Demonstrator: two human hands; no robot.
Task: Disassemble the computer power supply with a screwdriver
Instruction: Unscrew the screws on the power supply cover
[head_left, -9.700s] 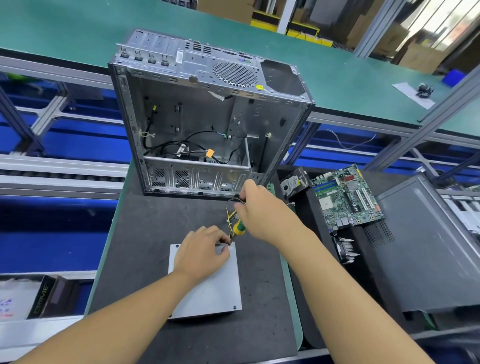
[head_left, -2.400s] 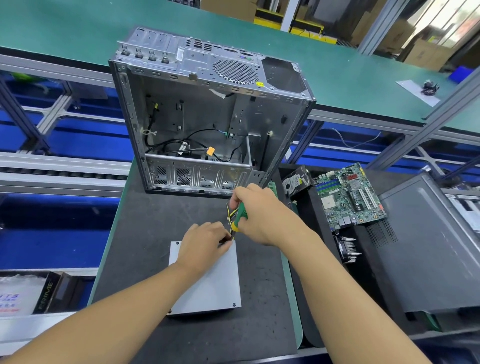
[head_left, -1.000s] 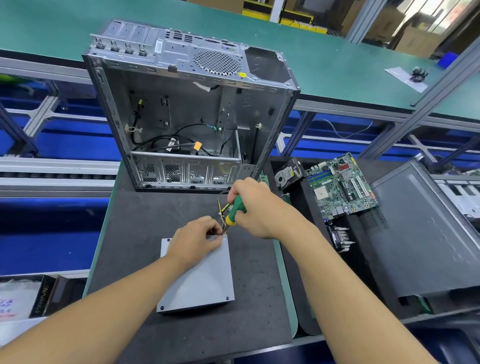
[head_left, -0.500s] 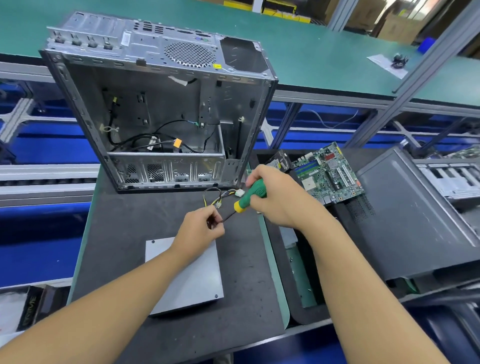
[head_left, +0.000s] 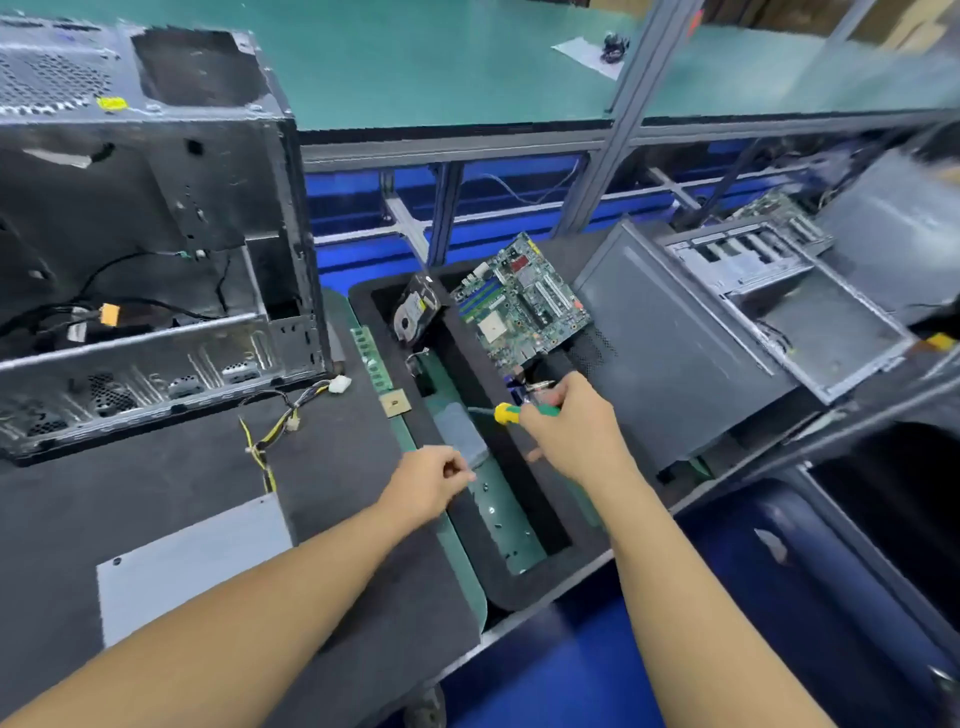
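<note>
The grey power supply box (head_left: 192, 561) lies flat on the black mat at the lower left, its yellow and black cables (head_left: 275, 431) trailing toward the open computer case (head_left: 156, 234). My left hand (head_left: 428, 483) is off the box, over the left rim of the black tray (head_left: 524, 587), fingertips pinched together; anything between them is too small to see. My right hand (head_left: 566, 421) hovers over the tray, gripping a green and yellow screwdriver (head_left: 511, 412) whose shaft points left.
Small screws lie on the tray's green floor. A motherboard (head_left: 519, 306) and a hard drive (head_left: 415, 312) lean at its far end. A RAM stick (head_left: 371, 358) and a chip (head_left: 395, 402) rest beside it. A grey side panel (head_left: 675, 338) and another case (head_left: 779, 291) stand at the right.
Both hands left the power supply's far corner and swung right over the tray. The view turned right with them. The screwdriver stays in my right hand.
</note>
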